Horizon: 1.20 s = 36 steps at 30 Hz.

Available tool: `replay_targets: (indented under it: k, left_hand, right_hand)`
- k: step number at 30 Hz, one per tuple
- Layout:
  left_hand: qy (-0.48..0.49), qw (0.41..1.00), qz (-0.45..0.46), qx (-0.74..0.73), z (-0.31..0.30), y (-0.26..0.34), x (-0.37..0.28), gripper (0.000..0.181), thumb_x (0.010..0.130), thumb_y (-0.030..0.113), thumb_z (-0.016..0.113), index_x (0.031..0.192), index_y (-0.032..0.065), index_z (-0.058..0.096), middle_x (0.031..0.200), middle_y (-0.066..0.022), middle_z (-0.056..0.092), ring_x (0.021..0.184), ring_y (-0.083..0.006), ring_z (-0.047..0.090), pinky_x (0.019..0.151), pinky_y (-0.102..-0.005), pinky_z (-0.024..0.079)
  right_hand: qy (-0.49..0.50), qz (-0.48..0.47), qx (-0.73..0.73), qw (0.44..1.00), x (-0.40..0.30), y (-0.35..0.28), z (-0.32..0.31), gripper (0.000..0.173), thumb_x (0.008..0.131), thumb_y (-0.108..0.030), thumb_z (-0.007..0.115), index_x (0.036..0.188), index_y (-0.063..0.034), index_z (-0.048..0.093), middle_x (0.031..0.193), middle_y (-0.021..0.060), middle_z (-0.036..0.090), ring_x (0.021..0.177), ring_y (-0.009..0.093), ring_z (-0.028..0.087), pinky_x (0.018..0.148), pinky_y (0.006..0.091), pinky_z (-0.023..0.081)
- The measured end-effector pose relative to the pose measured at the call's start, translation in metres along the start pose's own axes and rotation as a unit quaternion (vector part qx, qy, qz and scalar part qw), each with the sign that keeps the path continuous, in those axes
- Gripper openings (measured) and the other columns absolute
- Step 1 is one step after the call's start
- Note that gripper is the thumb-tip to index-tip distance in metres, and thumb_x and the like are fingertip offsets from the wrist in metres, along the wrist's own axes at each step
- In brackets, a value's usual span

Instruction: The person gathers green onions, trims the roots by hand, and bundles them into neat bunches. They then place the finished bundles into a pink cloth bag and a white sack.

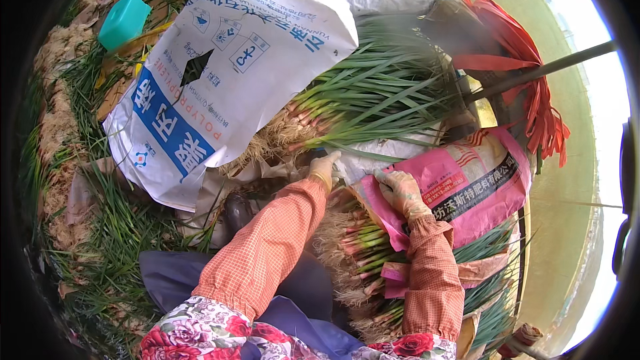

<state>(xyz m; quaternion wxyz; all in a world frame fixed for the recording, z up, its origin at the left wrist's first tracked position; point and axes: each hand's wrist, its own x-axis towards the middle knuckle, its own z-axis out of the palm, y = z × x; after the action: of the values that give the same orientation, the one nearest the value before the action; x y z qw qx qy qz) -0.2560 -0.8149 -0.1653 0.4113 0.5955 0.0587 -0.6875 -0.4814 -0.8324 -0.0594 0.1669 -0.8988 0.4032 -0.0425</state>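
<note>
My left hand [325, 167], in a pale glove, reaches to the root end of a pile of green garlic-like plants [370, 85] with long leaves; whether it grips anything is hard to see. My right hand [402, 192], gloved too, has its fingers closed on the edge of a pink woven fertilizer sack [465, 180]. That sack partly covers a second pile of rooted stalks [367, 245] in front of me. A white plastic sack [245, 65] with blue print lies over the roots of the upper pile. A pale sheet [357, 162] shows between my hands.
Loose green leaves [120, 240] and root trimmings [62, 125] are strewn at the left. A turquoise plastic container [124, 21] stands at the upper left. Red plastic strips [530, 80] hang from a pole [575, 59] that juts in from the right. A dark shoe [237, 212] shows beside my left forearm.
</note>
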Motion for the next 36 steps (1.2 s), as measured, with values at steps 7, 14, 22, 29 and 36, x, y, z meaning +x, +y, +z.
replay_targets:
  k: [7, 14, 22, 29, 36]
  left_hand:
    - [-0.197, 0.968, 0.064, 0.14, 0.002, 0.019, 0.014, 0.026, 0.088, 0.028, 0.068, 0.103, 0.0079, 0.064, 0.096, -0.0035, 0.064, 0.08, -0.0134, 0.055, 0.062, -0.0338, 0.046]
    - [-0.349, 0.872, -0.031, -0.342, 0.046, 0.161, -0.078, 0.049, 0.098, 0.045, 0.048, 0.116, 0.0001, 0.054, 0.111, -0.0138, 0.062, 0.109, -0.0327, 0.058, 0.095, -0.0514, 0.046]
    - [-0.423, 0.882, 0.113, 0.177, -0.05, 0.13, -0.104, 0.061, 0.088, 0.055, 0.062, 0.134, 0.0167, 0.05, 0.115, -0.0036, 0.06, 0.102, -0.0235, 0.06, 0.082, -0.0526, 0.05]
    - [-0.123, 0.94, 0.214, 0.234, -0.324, 0.125, -0.211, 0.058, 0.093, 0.04, 0.059, 0.142, 0.012, 0.042, 0.119, -0.0039, 0.06, 0.101, -0.0152, 0.059, 0.074, -0.0293, 0.048]
    - [0.229, 0.932, 0.279, -0.003, -0.517, -0.002, -0.402, 0.045, 0.098, 0.035, 0.053, 0.137, 0.0127, 0.047, 0.121, -0.0087, 0.062, 0.099, -0.018, 0.063, 0.086, -0.0386, 0.051]
  right_hand:
    - [0.004, -0.016, -0.052, 0.999, 0.015, -0.017, -0.004, 0.024, 0.083, -0.01, 0.057, 0.105, -0.014, 0.067, 0.074, 0.0103, 0.064, 0.071, 0.034, 0.061, 0.064, 0.047, 0.049]
    - [-0.007, -0.015, -0.092, 0.996, 0.007, -0.01, 0.009, 0.034, 0.082, -0.01, 0.058, 0.115, -0.0184, 0.063, 0.07, 0.0078, 0.059, 0.069, 0.032, 0.058, 0.064, 0.0468, 0.047]
    - [-0.08, -0.041, -0.138, 0.986, 0.026, -0.041, -0.012, 0.027, 0.086, -0.016, 0.056, 0.112, -0.0143, 0.064, 0.095, 0.0158, 0.067, 0.09, 0.036, 0.063, 0.08, 0.0453, 0.05]
    - [-0.271, -0.014, -0.123, 0.955, 0.113, -0.16, -0.004, 0.04, 0.089, -0.031, 0.059, 0.122, -0.008, 0.06, 0.101, 0.0121, 0.071, 0.094, 0.036, 0.066, 0.082, 0.0452, 0.052]
    - [-0.241, 0.245, 0.619, 0.707, 0.196, -0.249, 0.124, 0.046, 0.093, -0.04, 0.061, 0.125, -0.0079, 0.057, 0.107, 0.0083, 0.065, 0.09, 0.027, 0.065, 0.076, 0.0382, 0.052]
